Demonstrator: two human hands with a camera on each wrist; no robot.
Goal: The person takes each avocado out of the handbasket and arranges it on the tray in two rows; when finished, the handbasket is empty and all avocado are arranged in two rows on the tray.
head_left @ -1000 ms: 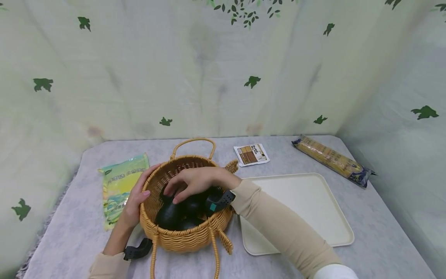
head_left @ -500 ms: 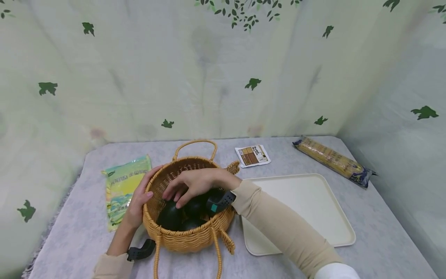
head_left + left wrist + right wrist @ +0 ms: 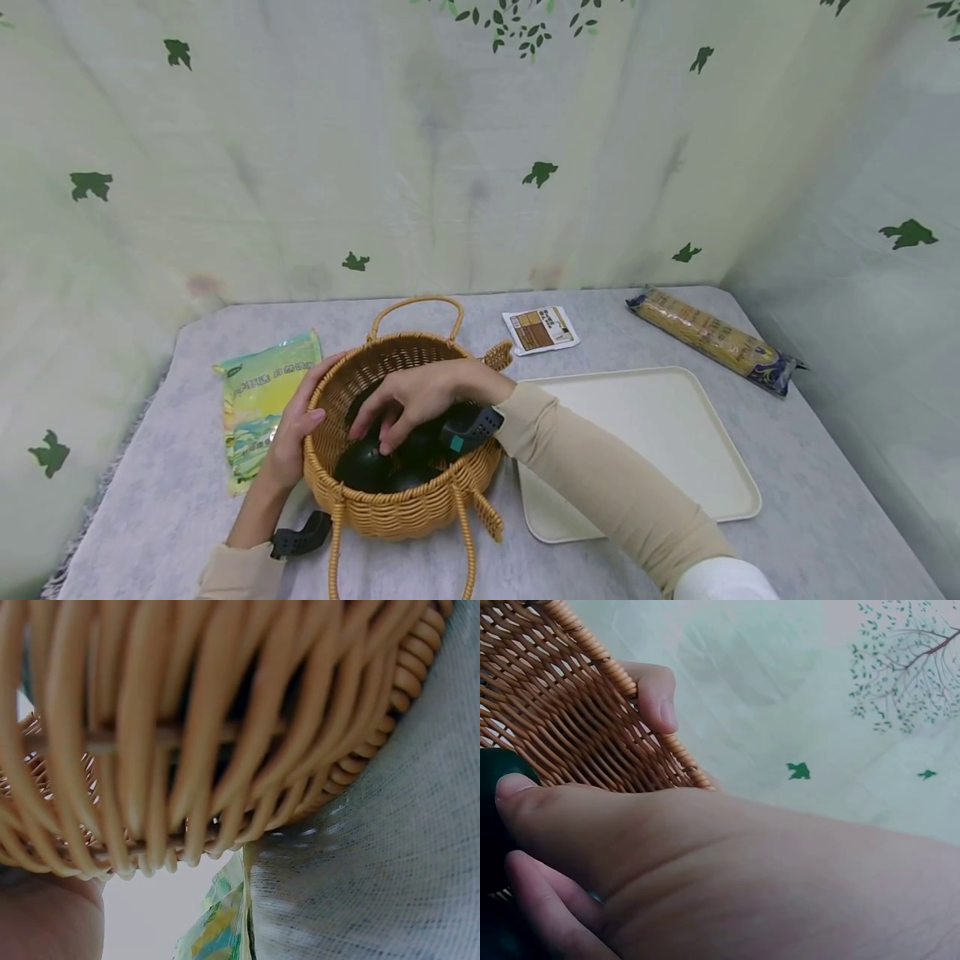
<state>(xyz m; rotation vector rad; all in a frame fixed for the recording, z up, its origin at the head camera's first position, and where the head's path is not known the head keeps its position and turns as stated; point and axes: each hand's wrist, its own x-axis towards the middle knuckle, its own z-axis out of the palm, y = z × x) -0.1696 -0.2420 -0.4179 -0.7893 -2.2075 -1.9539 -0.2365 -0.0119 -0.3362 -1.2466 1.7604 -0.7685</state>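
A round wicker basket [image 3: 397,518] with tall looped handles stands on the table, holding several dark green, glossy avocados. My left hand [image 3: 295,425] grips its left rim, thumb over the edge and inside. Reaching in from the right, my right hand [image 3: 420,393] has curled fingers and thumb about an avocado [image 3: 362,468]. In the right wrist view the thumb presses on the avocado's dark green skin [image 3: 493,814]; the fingertips' far side is hidden. Close woven strands of the basket [image 3: 142,735] fill the left wrist view.
Left of the basket lies a yellow-green plastic packet [image 3: 262,392]. A cream tray [image 3: 675,442] sits to the right, under my right forearm. Farther back are a small brown-and-white pouch [image 3: 542,330] and a long pack of noodles [image 3: 712,340].
My right hand has sunk a little deeper into the basket, its thumb lower on the avocado, whose top has tipped down. The left hand keeps its hold on the rim.
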